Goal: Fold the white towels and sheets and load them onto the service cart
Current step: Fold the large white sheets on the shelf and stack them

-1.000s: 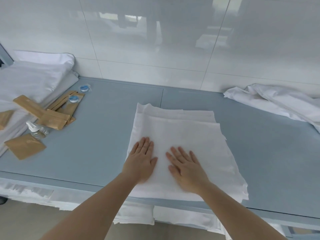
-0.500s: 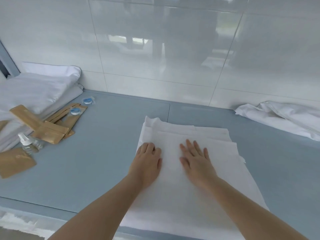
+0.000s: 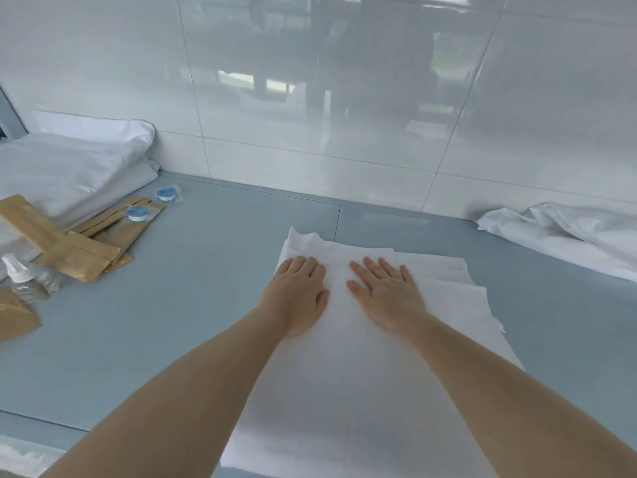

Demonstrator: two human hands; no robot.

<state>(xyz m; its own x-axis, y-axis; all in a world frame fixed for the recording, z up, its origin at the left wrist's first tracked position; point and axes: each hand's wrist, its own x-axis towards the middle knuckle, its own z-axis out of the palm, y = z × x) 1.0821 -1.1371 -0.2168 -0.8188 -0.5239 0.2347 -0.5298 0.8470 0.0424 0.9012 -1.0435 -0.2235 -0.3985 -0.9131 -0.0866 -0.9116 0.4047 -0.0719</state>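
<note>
White towel point(image 3: 362, 374), both hands flat, seemingly pressing

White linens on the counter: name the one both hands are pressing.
The folded white towel in the middle, with left hand and right hand flat on it. The pillows and crumpled sheet lie untouched.

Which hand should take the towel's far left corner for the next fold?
Left, probably. The left hand already lies by that corner of the folded towel, fingertips near its far edge. The right hand rests flat mid-towel.
</note>
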